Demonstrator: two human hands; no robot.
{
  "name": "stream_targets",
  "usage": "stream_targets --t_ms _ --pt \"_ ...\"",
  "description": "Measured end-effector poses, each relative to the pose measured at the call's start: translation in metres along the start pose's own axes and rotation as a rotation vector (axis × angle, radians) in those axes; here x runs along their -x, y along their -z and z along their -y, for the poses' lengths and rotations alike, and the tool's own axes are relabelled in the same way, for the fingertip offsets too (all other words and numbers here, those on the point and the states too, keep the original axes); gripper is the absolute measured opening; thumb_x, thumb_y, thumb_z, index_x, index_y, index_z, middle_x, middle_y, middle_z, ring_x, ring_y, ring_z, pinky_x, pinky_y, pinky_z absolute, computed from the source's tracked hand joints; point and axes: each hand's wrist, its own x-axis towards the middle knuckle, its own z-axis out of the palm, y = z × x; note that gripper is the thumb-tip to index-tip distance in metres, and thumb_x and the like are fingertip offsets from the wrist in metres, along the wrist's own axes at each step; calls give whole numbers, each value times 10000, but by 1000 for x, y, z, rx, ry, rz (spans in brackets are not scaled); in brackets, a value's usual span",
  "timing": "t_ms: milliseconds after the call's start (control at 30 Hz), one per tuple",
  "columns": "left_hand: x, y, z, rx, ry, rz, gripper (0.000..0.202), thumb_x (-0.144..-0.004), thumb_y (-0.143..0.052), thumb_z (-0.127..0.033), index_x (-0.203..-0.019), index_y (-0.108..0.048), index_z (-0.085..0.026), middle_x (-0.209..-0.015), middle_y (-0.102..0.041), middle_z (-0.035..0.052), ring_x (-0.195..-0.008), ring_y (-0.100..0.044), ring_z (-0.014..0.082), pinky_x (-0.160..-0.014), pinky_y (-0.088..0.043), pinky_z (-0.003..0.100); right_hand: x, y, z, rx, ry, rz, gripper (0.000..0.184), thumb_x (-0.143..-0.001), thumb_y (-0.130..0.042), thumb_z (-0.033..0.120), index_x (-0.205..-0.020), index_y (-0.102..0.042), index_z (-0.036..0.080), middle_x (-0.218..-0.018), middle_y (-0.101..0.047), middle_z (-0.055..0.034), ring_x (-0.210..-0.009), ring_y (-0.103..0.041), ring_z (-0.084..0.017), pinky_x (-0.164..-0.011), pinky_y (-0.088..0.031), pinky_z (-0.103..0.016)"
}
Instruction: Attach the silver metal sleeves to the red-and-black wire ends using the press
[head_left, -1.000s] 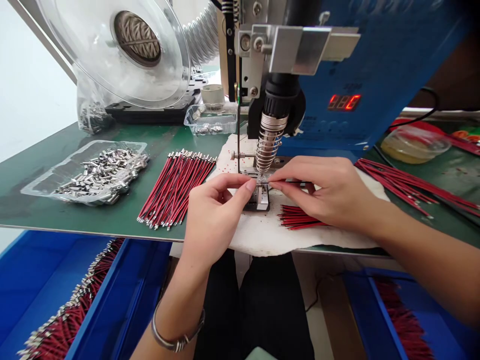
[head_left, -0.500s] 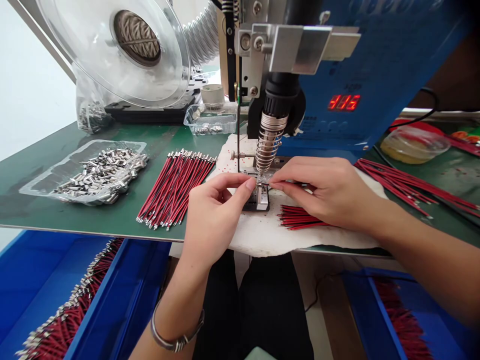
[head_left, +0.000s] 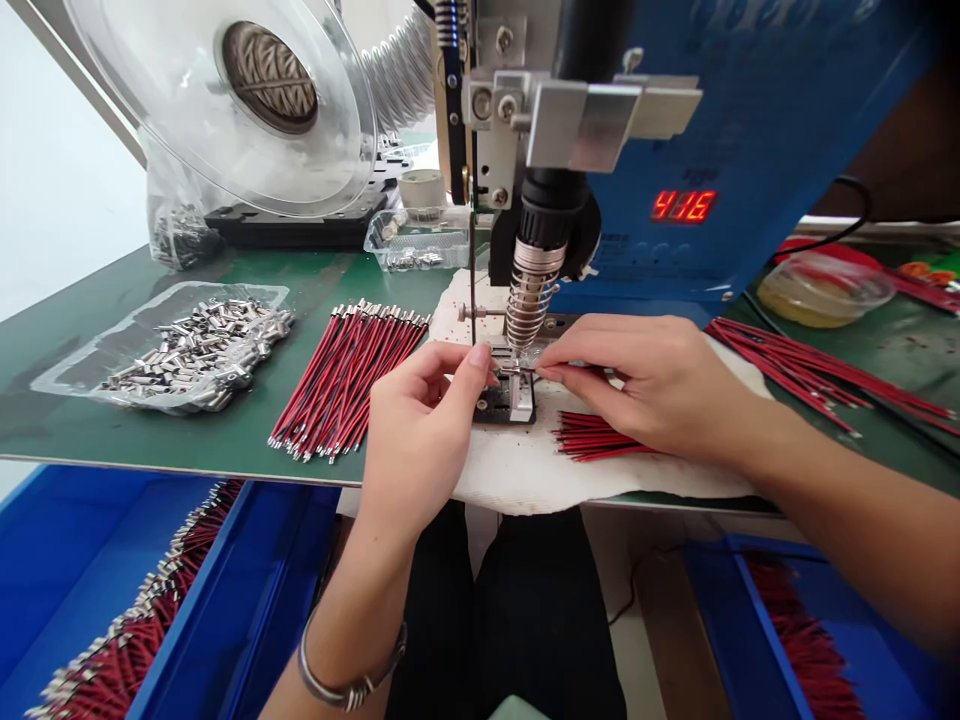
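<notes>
Thumb and forefinger of my left hand (head_left: 424, 430) are pinched together at the left end of a small metal fixture (head_left: 520, 398). What they hold, if anything, is too small to make out. From the other side my right hand (head_left: 652, 385) pinches a thin dark wire (head_left: 537, 371), its end reaching a small silver metal part (head_left: 513, 370) on the fixture. Directly above stands the soldering iron (head_left: 534, 290) of a blue machine, with a coiled spring around it. Under my right hand lies a bunch of red and black wires (head_left: 600, 436) on a white cloth (head_left: 510, 480).
Left on the green table (head_left: 247, 440) are a clear tray (head_left: 75, 370) of small silver parts and a pile of red-black wires (head_left: 349, 380). More wires (head_left: 802, 370) lie at right. A clear reel (head_left: 172, 100) stands behind. Blue bins (head_left: 247, 600) sit below the table edge.
The soldering iron and its bracket have come down a little. My left fingertips have drawn slightly left, away from my right fingers. My right hand stays nearly in place.
</notes>
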Motion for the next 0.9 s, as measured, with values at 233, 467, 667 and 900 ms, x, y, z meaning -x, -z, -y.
stream_targets --t_ms 233,467,667,900 --pt "0 0 2 2 3 13 244 -937 -674 -333 -753 -702 -176 -579 -514 -26 -518 -383 89 -501 -316 250 0 -1 -1 2 -10 7 170 -997 -552 179 -969 -717 204 -913 -761 -39 -811 -704 -177 -719 -528 -311" --pt "1 0 1 9 18 10 256 -934 -682 -361 -748 -702 -186 -532 -454 -38 -498 -366 95 -510 -338 255 0 -1 -1 -15 -4 -13 174 -991 -550 184 -963 -717 223 -918 -768 -37 -813 -712 -187 -723 -538 -319" --pt "0 1 1 -13 19 5 271 -923 -689 -393 -743 -705 -191 -532 -478 -28 -483 -382 105 -502 -348 265 -1 -1 0 -28 -19 -16 193 -983 -541 181 -939 -712 260 -905 -769 -26 -798 -713 -193 -697 -542 -334" --pt "1 1 -1 -7 21 5 275 -924 -690 -383 -731 -696 -189 -545 -487 -28 -485 -373 99 -501 -342 260 0 -1 -1 -27 8 -24 168 -964 -560 147 -940 -708 223 -896 -763 -35 -785 -704 -182 -687 -530 -321"
